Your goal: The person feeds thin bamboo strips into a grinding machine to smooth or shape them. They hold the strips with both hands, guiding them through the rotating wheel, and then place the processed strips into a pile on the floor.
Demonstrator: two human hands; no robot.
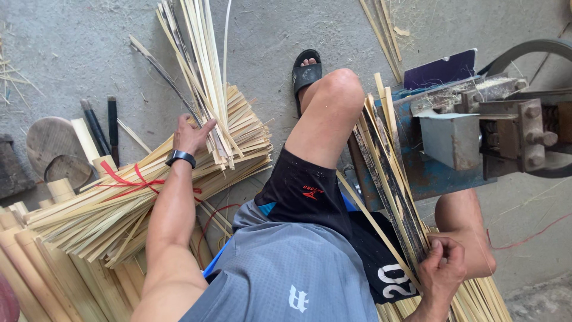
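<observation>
Beside the blue machine [426, 170], strips [390, 197] are pinched by the right hand [441, 274], while the left hand [190, 134], clasped on loose splints [205, 71], risks spilling them.

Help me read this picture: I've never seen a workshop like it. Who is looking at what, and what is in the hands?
The camera sits on a seated person's head and looks down at their lap and hands. The left hand grips a loose sheaf of pale bamboo strips above a bundle tied with red string on the concrete floor. The right hand holds darker strips that lean against a blue metal machine with a wheel. Thick bamboo poles lie at lower left, and dark-handled tools beside them.
</observation>
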